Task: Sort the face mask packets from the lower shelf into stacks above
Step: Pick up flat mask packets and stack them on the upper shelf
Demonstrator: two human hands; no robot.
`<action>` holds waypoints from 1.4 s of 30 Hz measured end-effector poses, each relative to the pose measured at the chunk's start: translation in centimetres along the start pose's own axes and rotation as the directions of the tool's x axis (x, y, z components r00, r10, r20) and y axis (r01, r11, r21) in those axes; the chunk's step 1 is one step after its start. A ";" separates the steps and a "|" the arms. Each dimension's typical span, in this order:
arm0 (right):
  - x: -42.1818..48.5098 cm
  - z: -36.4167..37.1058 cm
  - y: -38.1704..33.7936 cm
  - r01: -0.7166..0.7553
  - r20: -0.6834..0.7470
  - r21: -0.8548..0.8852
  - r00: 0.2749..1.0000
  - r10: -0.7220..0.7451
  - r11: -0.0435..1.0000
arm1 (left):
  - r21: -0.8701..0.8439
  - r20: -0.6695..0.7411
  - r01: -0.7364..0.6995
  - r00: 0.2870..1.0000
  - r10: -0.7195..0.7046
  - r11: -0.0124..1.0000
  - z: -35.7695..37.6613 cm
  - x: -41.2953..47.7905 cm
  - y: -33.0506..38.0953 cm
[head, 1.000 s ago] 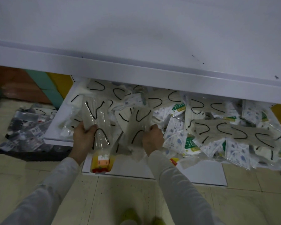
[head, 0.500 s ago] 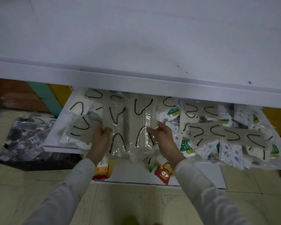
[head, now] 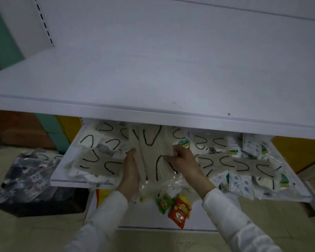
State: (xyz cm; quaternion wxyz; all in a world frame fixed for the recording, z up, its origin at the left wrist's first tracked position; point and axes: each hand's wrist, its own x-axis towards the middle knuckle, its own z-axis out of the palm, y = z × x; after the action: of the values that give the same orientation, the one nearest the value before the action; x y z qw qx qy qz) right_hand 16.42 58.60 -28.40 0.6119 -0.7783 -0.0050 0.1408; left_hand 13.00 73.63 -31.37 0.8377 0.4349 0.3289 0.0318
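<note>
The right hand [head: 185,164] pinches the right edge of a bundle of mask packets [head: 151,155], its fingers curled onto the clear wrapping. The left hand [head: 130,171] lies flat against the bundle's left edge with its fingers stretched along it, so the bundle is pressed between the two hands. The packets in the bundle are beige with black ear loops. They stand lengthwise, their far end reaching under the front lip of the upper shelf [head: 153,79]. The bundle sits over the middle of the lower shelf [head: 71,182]. More loose packets [head: 235,164] are heaped on both sides of it, some beige, some white with green print. Below the hands, a green sachet [head: 164,202] and a red sachet [head: 179,211] lie on a white bottom board [head: 135,219]. On the floor to the left is a black bag [head: 35,197] holding more packets.
</note>
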 end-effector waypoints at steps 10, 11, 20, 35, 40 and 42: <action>-7.5 -0.9 -4.7 0.197 0.311 -0.257 0.944 -0.112 0.946 | -0.089 0.042 -0.186 0.981 0.191 0.978 -0.4 -8.8 1.5; -8.3 -1.4 -5.8 0.291 0.367 -0.306 0.915 -0.170 0.907 | -0.084 0.091 -0.202 0.974 0.209 0.976 -0.8 -10.0 2.3; -8.5 -8.2 -18.8 0.627 0.507 -0.539 0.775 -0.378 0.563 | -0.078 0.550 -0.457 0.722 0.420 0.886 0.7 -12.5 15.4; 2.7 -11.5 -25.2 0.507 0.461 -0.860 0.819 -0.343 0.055 | 0.404 0.527 -0.777 0.629 0.571 0.482 10.8 -5.2 21.3; 3.6 -13.2 -19.8 0.452 -0.003 -0.371 0.873 -0.488 0.811 | 0.368 0.372 -0.724 0.689 0.622 0.583 10.9 -3.5 19.8; 3.9 -12.3 -17.6 0.391 -0.087 -0.051 0.915 -0.394 0.919 | 0.376 0.379 -0.717 0.697 0.609 0.587 11.1 -3.3 19.5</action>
State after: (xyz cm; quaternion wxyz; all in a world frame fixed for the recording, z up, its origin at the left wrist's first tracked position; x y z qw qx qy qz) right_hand 25.82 52.08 -9.81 0.6145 -0.7771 -0.1340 -0.0220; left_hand 21.39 76.79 -10.54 0.6517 0.7267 0.0479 0.2120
